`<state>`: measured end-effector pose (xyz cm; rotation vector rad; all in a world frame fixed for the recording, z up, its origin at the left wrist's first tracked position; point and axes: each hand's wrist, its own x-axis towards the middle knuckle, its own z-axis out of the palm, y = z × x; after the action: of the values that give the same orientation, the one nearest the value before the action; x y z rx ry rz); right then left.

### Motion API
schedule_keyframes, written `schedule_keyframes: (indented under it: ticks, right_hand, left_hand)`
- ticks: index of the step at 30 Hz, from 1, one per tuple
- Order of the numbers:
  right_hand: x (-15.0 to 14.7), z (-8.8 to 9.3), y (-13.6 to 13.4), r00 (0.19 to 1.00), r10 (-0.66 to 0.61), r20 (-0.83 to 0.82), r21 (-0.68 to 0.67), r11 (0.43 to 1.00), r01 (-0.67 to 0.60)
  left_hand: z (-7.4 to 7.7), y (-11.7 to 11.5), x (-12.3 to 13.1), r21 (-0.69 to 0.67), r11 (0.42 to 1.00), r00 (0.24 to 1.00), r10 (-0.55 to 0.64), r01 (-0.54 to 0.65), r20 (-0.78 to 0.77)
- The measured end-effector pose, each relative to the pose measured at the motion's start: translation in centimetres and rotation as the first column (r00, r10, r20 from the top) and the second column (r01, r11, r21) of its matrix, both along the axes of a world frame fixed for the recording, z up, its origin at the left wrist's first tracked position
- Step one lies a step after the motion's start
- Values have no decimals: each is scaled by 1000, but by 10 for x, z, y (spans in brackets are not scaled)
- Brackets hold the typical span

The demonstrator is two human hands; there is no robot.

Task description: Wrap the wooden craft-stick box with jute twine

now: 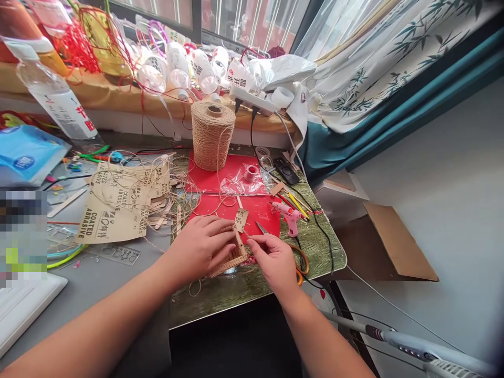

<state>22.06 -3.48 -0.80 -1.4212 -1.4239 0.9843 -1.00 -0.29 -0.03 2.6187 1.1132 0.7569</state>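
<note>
My left hand [200, 247] is closed around a small wooden frame wrapped in jute twine [233, 257], holding it on edge over the green table top. My right hand [271, 257] pinches a thin strand of twine right beside the frame's right edge. A big spool of jute twine [212, 134] stands upright behind, on a red mat [220, 181]. Loose twine trails from it toward my hands. A pink hot glue gun [289, 216] lies on the mat just beyond my right hand. Orange-handled scissors [301, 260] lie partly under my right hand.
Sandpaper sheets [118, 202] and tangled twine lie to the left with wooden sticks. A plastic bottle [55, 92], clear cups and red string crowd the window ledge. A power strip [252, 101] feeds black cables. An open cardboard box [389, 241] sits on the floor to the right.
</note>
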Motion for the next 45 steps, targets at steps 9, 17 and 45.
schedule_keyframes:
  ticks: [9, 17, 45]
  right_hand:
    - [-15, 9, 8, 900, 103, 423, 46, 990, -135]
    - [-16, 29, 13, 793, 192, 578, -3, 972, -233]
    - [8, -3, -28, 849, 209, 486, 243, 901, -360]
  left_hand:
    - [-2, 1, 1, -71, 997, 1000, -2, 4, 28]
    - [-3, 0, 3, 4, 1000, 999, 16, -16, 44]
    - [-7, 3, 5, -38, 999, 997, -17, 19, 73]
